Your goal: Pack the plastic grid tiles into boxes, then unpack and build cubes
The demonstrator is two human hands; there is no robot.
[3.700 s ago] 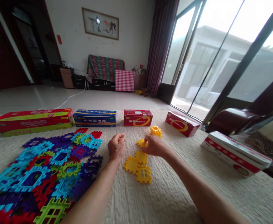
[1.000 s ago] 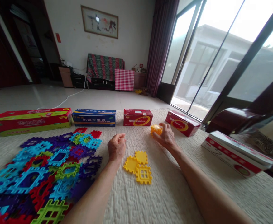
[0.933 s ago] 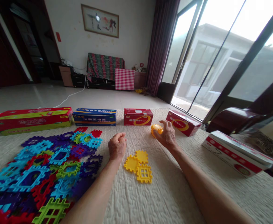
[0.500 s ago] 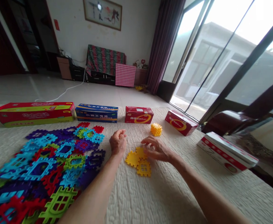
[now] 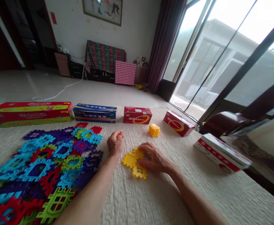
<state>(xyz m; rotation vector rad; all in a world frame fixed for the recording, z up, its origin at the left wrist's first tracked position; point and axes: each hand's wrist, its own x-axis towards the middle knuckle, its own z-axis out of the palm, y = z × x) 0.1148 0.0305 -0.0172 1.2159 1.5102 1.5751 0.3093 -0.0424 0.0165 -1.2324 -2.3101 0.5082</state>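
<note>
Several yellow interlocking plastic building tiles (image 5: pixel 129 159) lie flat in a loose cluster on the cloth between my forearms. One nearer me has a window-like grid. My right hand (image 5: pixel 154 157) is at the cluster's right side, thumb and fingers apart around a yellow tile (image 5: pixel 139 153); its fingertips overlap the tile's edge, and no lifting shows. My left hand (image 5: pixel 115 143) rests beyond and left of the cluster, fingers curled in; its palm side is hidden. Farther back stands a small stack of yellow tiles (image 5: pixel 154 130).
A broad pile of blue, red, green and purple tiles (image 5: pixel 37 170) covers the left side. Along the far edge stand a long red-and-green box (image 5: pixel 31 114), a blue box (image 5: pixel 94 113) and two red boxes (image 5: pixel 137 115). A white-and-red box (image 5: pixel 221 153) lies at the right.
My right hand has come down and closer to the yellow tiles, with its thumb now over the cluster. My left hand stays curled. The whole view has shifted slightly.
</note>
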